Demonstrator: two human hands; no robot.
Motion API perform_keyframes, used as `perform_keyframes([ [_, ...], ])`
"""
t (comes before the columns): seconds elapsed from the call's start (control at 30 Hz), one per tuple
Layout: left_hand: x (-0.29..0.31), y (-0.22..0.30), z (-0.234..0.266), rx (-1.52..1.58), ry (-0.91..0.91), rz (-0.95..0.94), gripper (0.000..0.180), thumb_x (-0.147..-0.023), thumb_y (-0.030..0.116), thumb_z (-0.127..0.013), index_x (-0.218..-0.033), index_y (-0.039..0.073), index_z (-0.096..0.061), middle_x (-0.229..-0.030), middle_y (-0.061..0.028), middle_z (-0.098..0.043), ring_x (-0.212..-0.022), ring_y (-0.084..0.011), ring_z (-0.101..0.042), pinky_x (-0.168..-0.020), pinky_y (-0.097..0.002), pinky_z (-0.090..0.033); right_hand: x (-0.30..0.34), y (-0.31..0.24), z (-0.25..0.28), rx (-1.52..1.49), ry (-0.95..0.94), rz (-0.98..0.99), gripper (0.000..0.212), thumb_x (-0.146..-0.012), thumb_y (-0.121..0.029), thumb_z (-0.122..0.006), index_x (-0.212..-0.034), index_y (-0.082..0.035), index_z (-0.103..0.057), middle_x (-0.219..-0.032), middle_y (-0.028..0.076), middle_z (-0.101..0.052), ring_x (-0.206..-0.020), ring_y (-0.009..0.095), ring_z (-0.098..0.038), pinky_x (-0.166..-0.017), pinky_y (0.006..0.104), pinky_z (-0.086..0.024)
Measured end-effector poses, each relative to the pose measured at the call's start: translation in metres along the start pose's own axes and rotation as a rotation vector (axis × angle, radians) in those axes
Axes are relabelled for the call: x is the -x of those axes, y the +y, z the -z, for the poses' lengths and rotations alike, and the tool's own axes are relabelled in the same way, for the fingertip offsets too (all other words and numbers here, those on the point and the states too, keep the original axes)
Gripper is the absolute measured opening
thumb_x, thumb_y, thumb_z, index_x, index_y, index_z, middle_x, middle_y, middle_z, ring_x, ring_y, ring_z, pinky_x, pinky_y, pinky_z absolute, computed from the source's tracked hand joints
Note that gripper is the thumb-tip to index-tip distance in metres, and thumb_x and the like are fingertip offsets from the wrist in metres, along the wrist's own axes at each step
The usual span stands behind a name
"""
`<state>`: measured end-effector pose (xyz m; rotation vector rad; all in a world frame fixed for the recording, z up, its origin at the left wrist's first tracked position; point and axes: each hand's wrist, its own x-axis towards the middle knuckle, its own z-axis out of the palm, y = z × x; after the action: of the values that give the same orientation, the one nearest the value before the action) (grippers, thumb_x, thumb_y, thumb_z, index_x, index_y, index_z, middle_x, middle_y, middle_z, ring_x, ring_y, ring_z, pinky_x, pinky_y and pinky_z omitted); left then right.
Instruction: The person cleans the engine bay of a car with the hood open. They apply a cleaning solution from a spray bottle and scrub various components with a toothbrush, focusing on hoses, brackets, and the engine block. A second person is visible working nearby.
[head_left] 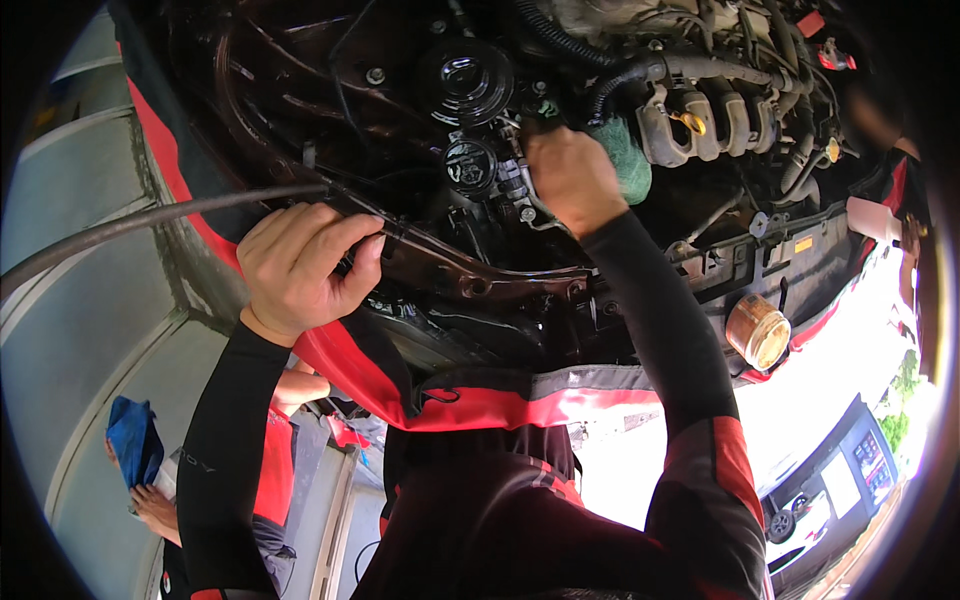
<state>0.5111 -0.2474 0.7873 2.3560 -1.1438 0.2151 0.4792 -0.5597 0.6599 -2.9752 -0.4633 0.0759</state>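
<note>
Reaching into the engine bay: the right hand, its fingertips hidden; I cannot tell what they grip.
Green cloth: just beside that hand, between it and the grey intake manifold (yellow dipstick loop among the runners).
Black reservoir cap: near the right hand, on its left.
Left hand: fingers curled, thumb close to forefinger; whether anything is pinched, I cannot tell.
Dark hose: running just above those knuckles.
</note>
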Motion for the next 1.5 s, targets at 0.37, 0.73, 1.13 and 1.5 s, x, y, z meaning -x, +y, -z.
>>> perform_keyframes([
  [0.37, 0.001, -0.005, -0.003, 0.017, 0.045, -0.028, 0.015, -0.083, 0.015, -0.081, -0.097, 0.014, -0.076, -0.076, 0.0007, -0.065, -0.060, -0.0186, -0.062, -0.055, -0.0317, -0.048, 0.024, 0.001, 0.012, -0.280, -0.075, -0.295, 0.015, -0.098, -0.008, -0.054, -0.097, 0.001, -0.067, -0.080, 0.023, -0.072, -0.075, 0.042, -0.073, -0.068, 0.0521, -0.060],
  [0.73, -0.002, -0.003, 0.001, 0.020, -0.005, -0.033, 0.014, -0.086, 0.016, -0.080, -0.098, 0.012, -0.076, -0.079, 0.0004, -0.067, -0.061, -0.0186, -0.063, -0.056, -0.0313, -0.050, 0.008, -0.020, -0.013, -0.509, -0.064, -0.445, 0.013, -0.090, -0.005, -0.059, -0.095, 0.004, -0.067, -0.082, 0.031, -0.072, -0.083, 0.049, -0.074, -0.076, 0.0560, -0.061],
  [1.13, -0.001, -0.006, -0.001, 0.039, 0.026, -0.051, 0.016, -0.084, 0.015, -0.081, -0.099, 0.012, -0.076, -0.077, 0.0004, -0.063, -0.060, -0.0188, -0.062, -0.056, -0.0325, -0.050, 0.048, -0.018, 0.048, -0.423, -0.092, -0.447, 0.019, -0.102, -0.015, -0.058, -0.111, -0.004, -0.071, -0.091, 0.024, -0.075, -0.083, 0.044, -0.074, -0.075, 0.0525, -0.060],
  [1.5, -0.003, -0.003, 0.005, 0.063, 0.019, 0.003, 0.017, -0.083, 0.018, -0.081, -0.098, 0.011, -0.077, -0.076, 0.0006, -0.062, -0.062, -0.0186, -0.061, -0.057, -0.0328, -0.048, -0.070, 0.077, 0.164, -0.242, 0.278, -0.287, 0.019, -0.100, -0.017, -0.066, -0.117, -0.009, -0.069, -0.096, 0.022, -0.075, -0.093, 0.044, -0.072, -0.078, 0.0548, -0.056],
])
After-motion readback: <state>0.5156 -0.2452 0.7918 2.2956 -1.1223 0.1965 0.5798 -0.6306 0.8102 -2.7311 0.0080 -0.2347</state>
